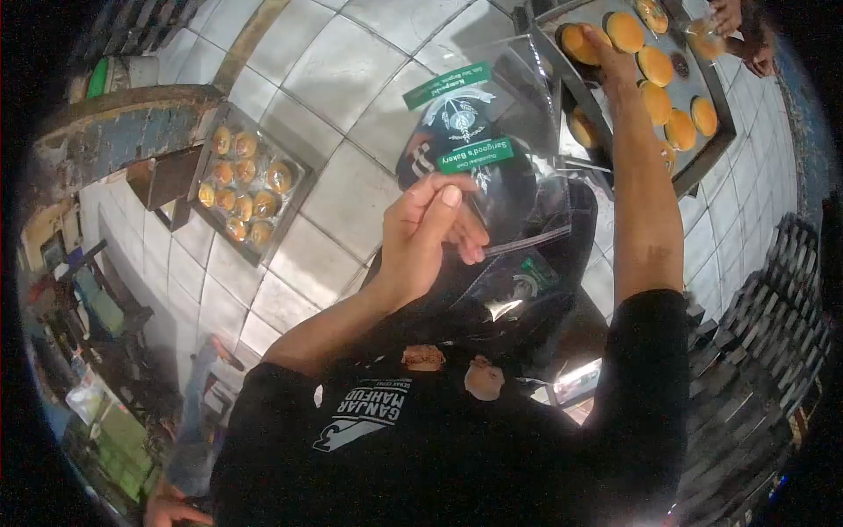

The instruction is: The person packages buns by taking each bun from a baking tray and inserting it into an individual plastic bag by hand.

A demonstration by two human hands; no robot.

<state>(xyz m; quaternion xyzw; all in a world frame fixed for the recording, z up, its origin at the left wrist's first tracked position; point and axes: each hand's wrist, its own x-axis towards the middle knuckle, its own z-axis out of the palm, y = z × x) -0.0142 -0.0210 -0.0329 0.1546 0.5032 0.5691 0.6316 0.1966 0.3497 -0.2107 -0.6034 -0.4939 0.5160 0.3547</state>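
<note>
You were seemingly picking, left hand (425, 230) pinching a bag (476, 155) beside the tray (704, 83), right hand (616, 68) touching a bun (577, 44) there, grip unclear, gentle lift needed.

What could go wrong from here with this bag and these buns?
The left hand pinches the clear bag near one side, so it might slip or crease.

The right hand is at a bun on the tray; pressing hard could dent it, and the other buns lie close enough to get knocked.

Another person's hand is by the same tray, so the two could bump.
</note>
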